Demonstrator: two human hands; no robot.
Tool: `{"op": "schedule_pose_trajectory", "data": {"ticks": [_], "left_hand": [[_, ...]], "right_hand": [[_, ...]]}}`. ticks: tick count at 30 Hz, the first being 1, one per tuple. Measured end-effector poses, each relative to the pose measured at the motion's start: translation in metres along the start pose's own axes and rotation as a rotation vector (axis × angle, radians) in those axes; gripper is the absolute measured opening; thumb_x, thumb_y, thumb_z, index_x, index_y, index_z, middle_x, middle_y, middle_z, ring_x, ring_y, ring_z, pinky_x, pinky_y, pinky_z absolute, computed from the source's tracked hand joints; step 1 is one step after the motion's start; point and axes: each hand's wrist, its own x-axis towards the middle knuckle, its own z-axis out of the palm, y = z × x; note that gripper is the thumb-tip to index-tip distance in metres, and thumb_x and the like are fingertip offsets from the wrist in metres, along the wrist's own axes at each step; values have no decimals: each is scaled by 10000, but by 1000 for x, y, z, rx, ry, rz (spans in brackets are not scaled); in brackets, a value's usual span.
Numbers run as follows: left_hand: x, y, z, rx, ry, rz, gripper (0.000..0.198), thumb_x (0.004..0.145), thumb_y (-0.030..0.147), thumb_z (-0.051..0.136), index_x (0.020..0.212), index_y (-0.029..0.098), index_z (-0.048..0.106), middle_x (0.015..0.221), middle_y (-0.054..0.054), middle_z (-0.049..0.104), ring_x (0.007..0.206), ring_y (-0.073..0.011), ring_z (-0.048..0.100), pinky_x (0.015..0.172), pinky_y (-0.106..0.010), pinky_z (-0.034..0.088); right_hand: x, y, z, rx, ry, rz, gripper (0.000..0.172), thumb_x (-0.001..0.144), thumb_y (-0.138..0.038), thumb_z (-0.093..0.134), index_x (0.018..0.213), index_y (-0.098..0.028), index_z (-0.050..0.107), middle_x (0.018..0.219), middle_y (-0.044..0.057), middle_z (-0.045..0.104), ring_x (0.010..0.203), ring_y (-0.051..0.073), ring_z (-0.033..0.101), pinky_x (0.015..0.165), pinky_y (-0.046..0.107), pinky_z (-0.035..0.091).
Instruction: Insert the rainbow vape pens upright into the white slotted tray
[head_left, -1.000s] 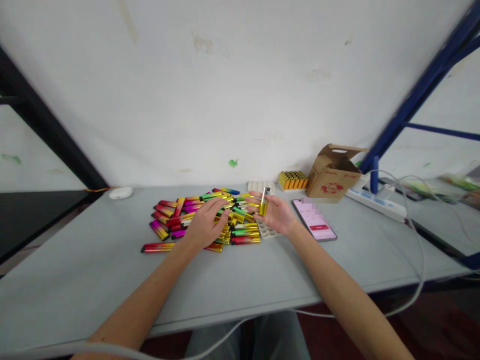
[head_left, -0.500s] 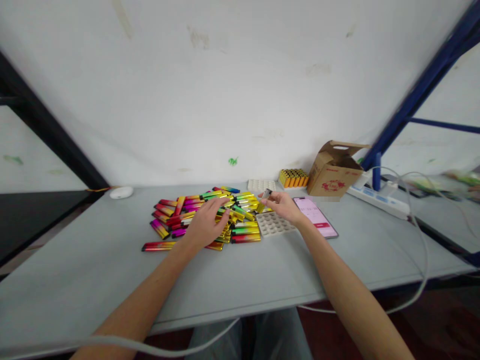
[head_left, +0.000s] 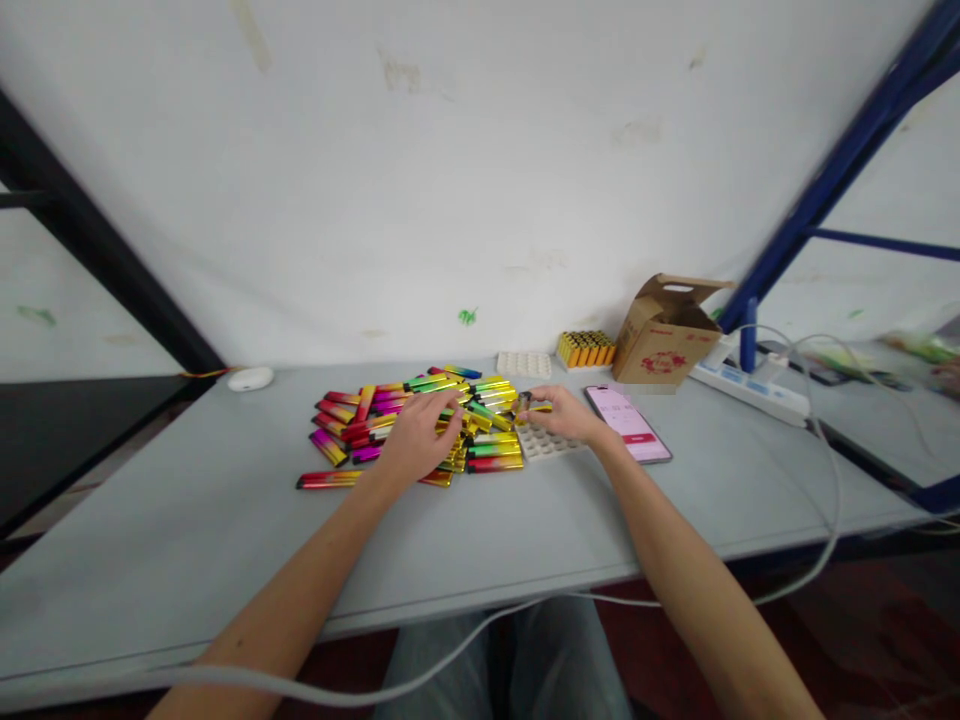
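My left hand [head_left: 421,432] lies over a pile of shiny, metallic-coloured lighter-like sticks [head_left: 360,432], its fingers stretched out and thumb apart. It holds nothing that I can see; whether the fingertips touch the sticks is hard to tell. Between the thumb and fingers of my right hand [head_left: 562,412] is a small gold lighter [head_left: 524,402] with a dark and silvery end, partly hidden by the fingers. Just below that hand sits a pale tray with round hollows [head_left: 547,445], right of the pile.
At the back stand another pale hollowed tray [head_left: 523,364], a block of upright gold-orange lighters [head_left: 587,349] and an open cardboard box [head_left: 664,340]. A lit phone [head_left: 628,425] lies right of my hand. Further right is a power strip [head_left: 754,390]; a white case [head_left: 250,379] lies far left.
My right hand has turned the lighter from upright towards lying flatter, still above the tray's edge. The left hand stays over the pile. The whole view has shifted slightly.
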Motion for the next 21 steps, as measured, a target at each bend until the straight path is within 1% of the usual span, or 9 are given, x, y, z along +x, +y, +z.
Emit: {"op": "schedule_pose_trajectory", "data": {"ticks": [2,4,6,8,9,10,12,15,21], "left_hand": [[0,1,0,6,14,9,237,917,256,460,1086,174,604,1020,-89,712,994,-240,647,947,-439,469],[1,2,-1,10,15,14,229,917,258,462,1075,180,609,1009,-83,715,979,-238,648,937,-440,467],[1,2,-1,6,13,16,223,920,258,462,1059,180,616,993,-81,718,967,-235,649,928,-434,466],[2,3,-1,-1,14,19,217,919,257,463,1041,176,624,983,-82,718,957,-233,649,925,-428,464],[2,3,-1,-2,13,19,215,918,257,465,1035,176,626,977,-81,718,952,-232,649,925,-426,463],[2,3,-1,-2,13,19,212,917,257,467,1030,177,628,971,-79,718,946,-231,649,925,-425,462],[1,2,-1,4,13,22,205,916,253,469,1021,179,629,965,-76,717,938,-229,647,924,-422,460],[1,1,0,17,29,38,201,917,242,472,1021,165,626,970,-85,716,939,-232,645,920,-423,458],[1,0,0,30,37,50,201,921,244,473,1032,166,620,989,-89,714,944,-231,643,915,-426,465]], "right_hand": [[0,1,1,-7,23,3,213,772,-371,692,863,-182,726,858,30,715,823,208,626,798,340,476],[0,4,0,34,76,31,332,756,-396,719,1027,-205,709,1017,57,715,951,234,629,873,375,470],[1,9,-2,110,155,68,387,826,-442,638,1143,-222,665,1094,73,702,1030,236,620,915,393,461],[1,16,-5,129,238,98,347,900,-442,522,1115,-217,677,1050,78,714,1025,229,626,927,400,455],[1,19,-6,97,260,108,314,899,-417,523,1059,-212,698,1018,78,721,1002,230,633,921,399,456],[1,23,-7,44,253,112,261,876,-378,559,996,-208,717,990,77,727,971,234,639,903,394,460],[-1,27,-8,-85,167,90,151,806,-271,626,882,-202,737,919,65,735,882,232,648,847,370,468],[-2,29,-8,-191,35,32,141,770,-181,603,801,-195,739,792,37,725,751,201,632,768,326,462],[-1,28,-8,-125,-8,-2,143,787,-236,594,762,-181,723,765,48,704,700,181,591,691,293,456]]}}
